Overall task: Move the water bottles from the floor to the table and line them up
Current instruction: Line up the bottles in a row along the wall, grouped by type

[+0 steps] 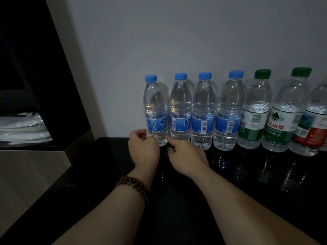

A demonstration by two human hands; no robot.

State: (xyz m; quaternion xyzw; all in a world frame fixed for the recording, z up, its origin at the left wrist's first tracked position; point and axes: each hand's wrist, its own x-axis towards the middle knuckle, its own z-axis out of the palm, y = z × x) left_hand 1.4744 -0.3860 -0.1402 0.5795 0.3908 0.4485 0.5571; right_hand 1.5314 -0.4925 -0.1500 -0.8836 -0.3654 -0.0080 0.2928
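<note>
As both hands flank the foot of the leftmost blue-cap bottle (155, 110), neither grips it: left hand (143, 147) sits w/ fingers loosely curled, empty; right hand (187, 156) has its index finger extended to the bottle base, other fingers tucked, also empty, prob. a nudge to true up spacing. All visible bottles stand upright on the black worktop (247, 183), row approx. parallel to the wall (177, 41), which likely serves as ref. edge.

Plain white wall (194, 32) takes up the back. Left of the wall there's a slanted beige trim strip (70, 68), then a black panel (26, 50), with something white and shiny (23, 128) low down. A brown bead bracelet (134, 188) sits in front of the wall.
</note>
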